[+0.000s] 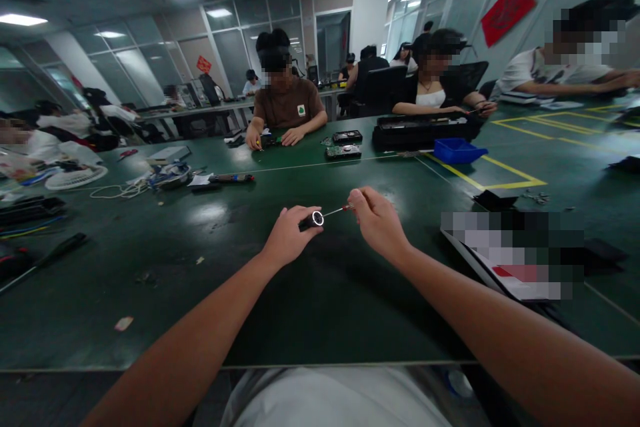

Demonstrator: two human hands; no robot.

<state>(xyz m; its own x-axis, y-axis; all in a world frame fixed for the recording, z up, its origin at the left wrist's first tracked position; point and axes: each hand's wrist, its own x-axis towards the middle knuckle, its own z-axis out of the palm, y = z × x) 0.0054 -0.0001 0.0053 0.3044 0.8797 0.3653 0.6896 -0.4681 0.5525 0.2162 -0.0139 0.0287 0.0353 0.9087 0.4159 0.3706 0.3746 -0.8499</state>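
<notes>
My left hand (pixel 287 237) is closed round a small black cylindrical part (pixel 309 221) with a pale ring on its end, held above the green table (pixel 320 307). To its right, my right hand (pixel 375 217) grips a thin screwdriver (pixel 336 211) with a red part near the fingers. The screwdriver's shaft points left and its tip is at the ringed end of the black part; whether the two touch is too small to tell.
A blue tray (pixel 457 151) and a long black device (pixel 425 131) stand at the back right. A laptop-like object (pixel 480 263) lies right of my forearm. Opened drives (pixel 344 150), a long screwdriver (pixel 45 261) and cables (pixel 125 190) lie around. People sit across the table.
</notes>
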